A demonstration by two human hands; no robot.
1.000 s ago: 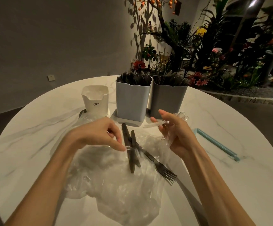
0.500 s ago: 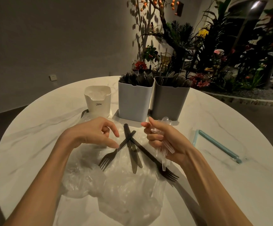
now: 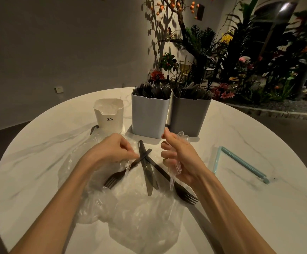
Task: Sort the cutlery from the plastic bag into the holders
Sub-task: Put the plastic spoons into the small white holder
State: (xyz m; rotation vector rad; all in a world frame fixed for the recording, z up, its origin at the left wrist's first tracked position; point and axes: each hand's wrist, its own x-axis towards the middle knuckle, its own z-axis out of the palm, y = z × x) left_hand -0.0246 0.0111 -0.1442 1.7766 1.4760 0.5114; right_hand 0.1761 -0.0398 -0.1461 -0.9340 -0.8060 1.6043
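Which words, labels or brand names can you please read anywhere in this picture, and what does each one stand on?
"CRBW": dark letters on the front of the small white holder at the far left of the row.
A line of smaller print just under "CRBW" is too small to read.
No text shows on the light grey holder, the dark grey holder, the plastic bag or the blue sealing clip.

The desk point(image 3: 240, 208) looks like glossy veined marble. The bag point(image 3: 139, 226) is thin, crinkled clear plastic. The forks point(image 3: 185, 195) are matt black; the holders point(image 3: 150, 118) smooth matt plastic.
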